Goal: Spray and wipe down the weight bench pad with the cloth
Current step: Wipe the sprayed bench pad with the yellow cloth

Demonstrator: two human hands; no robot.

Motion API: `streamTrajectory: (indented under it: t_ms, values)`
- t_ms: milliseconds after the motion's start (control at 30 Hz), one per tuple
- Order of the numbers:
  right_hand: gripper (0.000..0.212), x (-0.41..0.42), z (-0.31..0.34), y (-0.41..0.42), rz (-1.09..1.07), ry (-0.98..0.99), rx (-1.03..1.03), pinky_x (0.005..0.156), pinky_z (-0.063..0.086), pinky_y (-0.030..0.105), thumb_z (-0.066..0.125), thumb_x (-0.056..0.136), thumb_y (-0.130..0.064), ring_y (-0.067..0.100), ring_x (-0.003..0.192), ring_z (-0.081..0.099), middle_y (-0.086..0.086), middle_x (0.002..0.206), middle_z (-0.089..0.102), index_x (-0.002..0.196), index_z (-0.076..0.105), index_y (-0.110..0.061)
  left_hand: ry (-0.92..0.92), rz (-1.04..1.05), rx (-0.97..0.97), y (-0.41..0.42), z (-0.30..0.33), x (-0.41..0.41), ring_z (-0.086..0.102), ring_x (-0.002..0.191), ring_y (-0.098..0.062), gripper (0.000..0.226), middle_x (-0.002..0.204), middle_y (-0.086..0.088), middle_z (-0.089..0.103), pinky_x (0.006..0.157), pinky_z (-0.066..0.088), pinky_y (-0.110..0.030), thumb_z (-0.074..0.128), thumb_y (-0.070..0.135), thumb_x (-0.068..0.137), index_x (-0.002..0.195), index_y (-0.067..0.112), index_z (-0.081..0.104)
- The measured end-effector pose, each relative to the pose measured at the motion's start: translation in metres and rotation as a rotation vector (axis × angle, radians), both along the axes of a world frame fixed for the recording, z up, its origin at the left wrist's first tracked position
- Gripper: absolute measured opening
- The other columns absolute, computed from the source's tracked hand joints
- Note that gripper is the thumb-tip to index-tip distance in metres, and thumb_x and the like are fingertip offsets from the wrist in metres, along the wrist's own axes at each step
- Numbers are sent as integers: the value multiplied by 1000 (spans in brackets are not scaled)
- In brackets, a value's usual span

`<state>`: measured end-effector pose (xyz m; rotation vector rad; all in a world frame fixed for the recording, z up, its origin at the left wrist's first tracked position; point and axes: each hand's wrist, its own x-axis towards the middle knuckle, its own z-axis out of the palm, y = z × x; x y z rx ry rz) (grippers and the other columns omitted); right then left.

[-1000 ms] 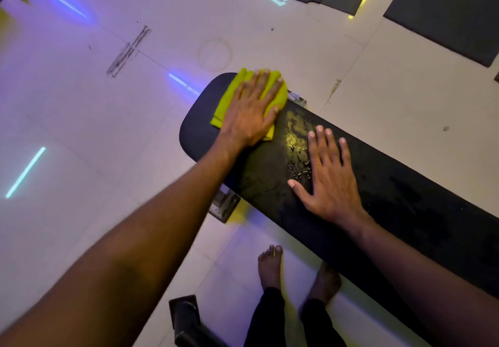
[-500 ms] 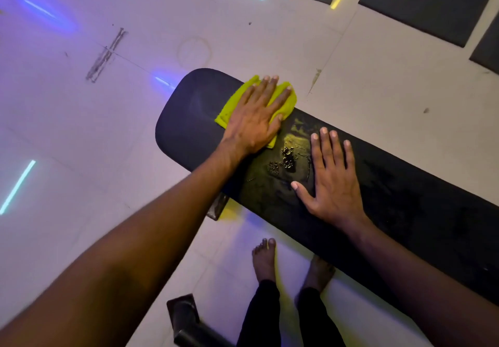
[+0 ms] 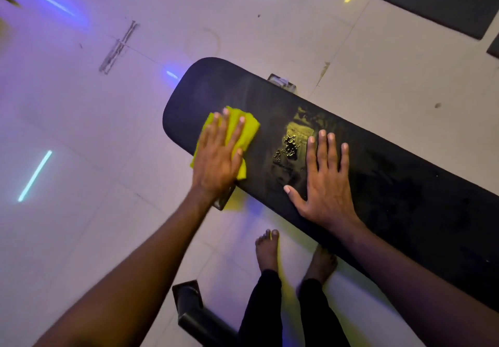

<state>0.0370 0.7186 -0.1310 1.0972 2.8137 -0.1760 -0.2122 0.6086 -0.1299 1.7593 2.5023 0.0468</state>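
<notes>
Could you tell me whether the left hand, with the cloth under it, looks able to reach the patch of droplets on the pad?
Probably yes. The left hand presses the yellow cloth flat beside the droplets, with bare bench pad between. The right hand rests beyond them, not in the way.

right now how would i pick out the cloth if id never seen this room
Find the long black bench pad lying slantwise over the pale floor. Near its rounded end, the left hand presses flat on the cloth, the only bright yellow-green thing on the pad.

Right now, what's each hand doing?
Left hand: open, flat on the yellow cloth.
Right hand: open, flat on the bench pad.
</notes>
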Motion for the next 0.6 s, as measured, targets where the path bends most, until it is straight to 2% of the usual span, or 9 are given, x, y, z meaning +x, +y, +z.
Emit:
streamTrajectory:
  t_ms: [100,200,300,400,433,500,600]
  values:
    - [109,3,-2,-10,8,7,7,128,8,66,35,91,-74,42,162,-3,25,173,-3,165,4,0,-48,270,54,-4,2,-18,10,159,-34,61,171,-16,13,128,17,-48,29,33,105,163,18,19]
    - [108,3,-2,-12,9,-6,8,128,9,67,35,91,-73,43,162,-3,26,173,-3,165,3,0,-47,417,46,-5,4,34,7,159,-34,64,171,-15,11,129,12,-48,30,31,102,163,14,17]
    - [107,4,1,-12,14,2,-1,128,9,66,34,92,-72,42,162,-3,25,173,-3,165,3,0,-73,244,-3,4,7,72,4,160,-30,69,172,-13,9,128,11,-48,34,32,100,164,16,14]
    - [105,8,2,-8,27,23,-18,128,11,64,34,93,-72,39,162,-2,22,174,-2,165,3,-2,-75,-19,-1,14,10,32,7,159,-29,66,172,-11,12,128,13,-46,35,33,102,164,19,17]
    - [105,12,1,-6,24,27,-20,129,12,63,34,94,-72,38,163,-2,22,174,-2,165,3,-2,-55,-29,-1,16,11,17,9,159,-29,64,171,-11,14,128,14,-45,34,34,103,163,19,17]
    - [105,30,1,-3,-14,39,-24,130,12,60,35,94,-71,37,163,-2,22,174,-1,165,3,-1,-58,84,4,18,14,5,9,159,-30,62,171,-12,12,128,13,-45,31,35,105,164,20,16]
    - [105,64,3,3,-105,32,-10,130,11,59,34,94,-71,37,163,-2,22,174,-2,165,2,0,-139,224,30,20,21,50,2,160,-29,66,172,-14,7,129,9,-46,33,30,102,164,17,15]
